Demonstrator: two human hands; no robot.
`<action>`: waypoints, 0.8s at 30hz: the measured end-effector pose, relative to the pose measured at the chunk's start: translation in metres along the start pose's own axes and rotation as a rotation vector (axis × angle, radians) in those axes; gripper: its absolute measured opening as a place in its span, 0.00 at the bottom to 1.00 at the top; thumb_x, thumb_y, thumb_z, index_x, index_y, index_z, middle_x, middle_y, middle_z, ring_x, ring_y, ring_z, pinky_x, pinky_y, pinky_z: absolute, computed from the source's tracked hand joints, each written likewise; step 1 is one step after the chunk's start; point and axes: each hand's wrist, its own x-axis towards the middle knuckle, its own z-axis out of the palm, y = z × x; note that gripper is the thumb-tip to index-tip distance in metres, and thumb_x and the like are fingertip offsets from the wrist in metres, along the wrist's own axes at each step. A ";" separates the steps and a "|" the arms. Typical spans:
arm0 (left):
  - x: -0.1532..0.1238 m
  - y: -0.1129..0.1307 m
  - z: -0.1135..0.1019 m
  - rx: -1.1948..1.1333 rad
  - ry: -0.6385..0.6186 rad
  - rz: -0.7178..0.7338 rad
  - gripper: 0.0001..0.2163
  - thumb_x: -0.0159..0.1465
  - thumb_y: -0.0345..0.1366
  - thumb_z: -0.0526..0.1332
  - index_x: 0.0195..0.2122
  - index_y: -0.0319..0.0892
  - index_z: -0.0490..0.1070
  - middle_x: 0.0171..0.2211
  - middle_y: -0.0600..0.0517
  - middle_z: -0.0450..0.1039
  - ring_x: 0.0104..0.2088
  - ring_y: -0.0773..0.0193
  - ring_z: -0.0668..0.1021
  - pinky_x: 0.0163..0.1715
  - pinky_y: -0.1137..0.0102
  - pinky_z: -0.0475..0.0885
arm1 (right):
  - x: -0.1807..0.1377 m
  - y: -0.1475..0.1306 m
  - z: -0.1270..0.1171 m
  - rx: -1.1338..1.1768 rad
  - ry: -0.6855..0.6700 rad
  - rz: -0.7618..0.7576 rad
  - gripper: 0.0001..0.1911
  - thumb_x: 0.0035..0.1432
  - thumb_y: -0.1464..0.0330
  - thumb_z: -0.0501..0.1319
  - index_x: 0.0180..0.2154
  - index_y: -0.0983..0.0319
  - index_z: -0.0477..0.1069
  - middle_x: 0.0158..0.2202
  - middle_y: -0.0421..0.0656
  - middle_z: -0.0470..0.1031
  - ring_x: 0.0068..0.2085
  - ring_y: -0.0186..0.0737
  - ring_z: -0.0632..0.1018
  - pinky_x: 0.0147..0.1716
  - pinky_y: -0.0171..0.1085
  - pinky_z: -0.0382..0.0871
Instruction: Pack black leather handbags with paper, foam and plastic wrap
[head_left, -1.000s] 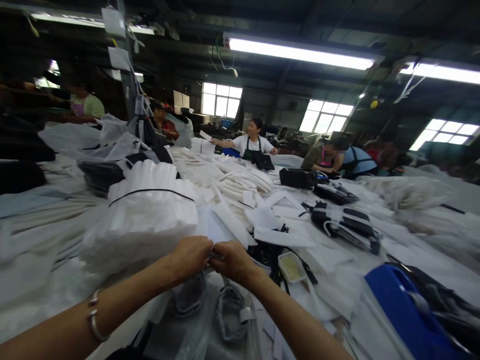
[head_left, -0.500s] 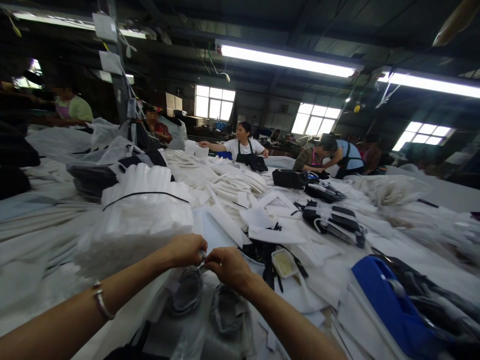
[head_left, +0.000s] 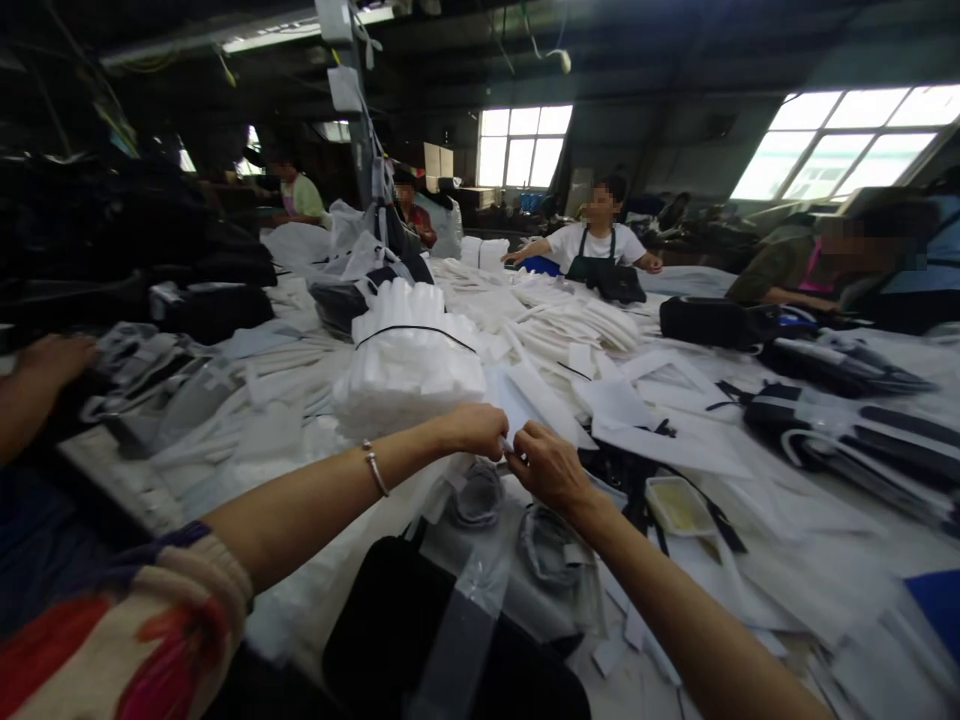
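My left hand (head_left: 480, 430) and my right hand (head_left: 551, 468) meet near the middle of the view, fingers closed in a pinch. A small whitish bit shows between the fingertips, too small to name. Just below them lie two rolled grey straps (head_left: 478, 497) wrapped in clear plastic. Nearer me, a black bag (head_left: 382, 625) lies on the table, a clear plastic strip (head_left: 457, 640) running across it. Beyond my left hand stands a bundle of white foam sheets (head_left: 411, 365), tied round with a black band.
A small plastic tub (head_left: 681, 506) with yellowish contents sits right of my hands. Loose white sheets cover much of the table. Wrapped black bags (head_left: 847, 435) lie at the right. A co-worker's hand (head_left: 56, 358) reaches in at the left; other people work across the table.
My view has swung left and down, so the scene sits farther right and more of the black bag shows. Both hands stay together, pinching. A co-worker's hand has come into view at left.
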 end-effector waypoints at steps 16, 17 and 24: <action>0.008 -0.021 -0.002 -0.328 -0.231 0.078 0.11 0.60 0.38 0.58 0.35 0.39 0.78 0.32 0.50 0.80 0.25 0.69 0.76 0.26 0.77 0.70 | 0.008 0.020 0.001 0.389 -0.062 0.076 0.15 0.53 0.63 0.63 0.43 0.61 0.73 0.39 0.44 0.78 0.39 0.40 0.76 0.38 0.37 0.67; 0.006 -0.019 -0.002 -0.295 -0.204 0.082 0.10 0.59 0.37 0.59 0.35 0.39 0.78 0.31 0.50 0.80 0.25 0.68 0.76 0.26 0.76 0.69 | 0.009 0.024 -0.003 0.488 -0.126 0.074 0.22 0.53 0.61 0.64 0.49 0.61 0.71 0.43 0.44 0.78 0.41 0.40 0.77 0.39 0.37 0.68; -0.013 0.006 -0.008 0.030 0.043 0.096 0.10 0.61 0.37 0.61 0.41 0.44 0.79 0.38 0.45 0.80 0.39 0.54 0.80 0.35 0.69 0.70 | 0.020 0.038 -0.015 1.143 -0.606 0.167 0.28 0.52 0.46 0.63 0.39 0.64 0.79 0.38 0.44 0.79 0.45 0.45 0.75 0.53 0.44 0.61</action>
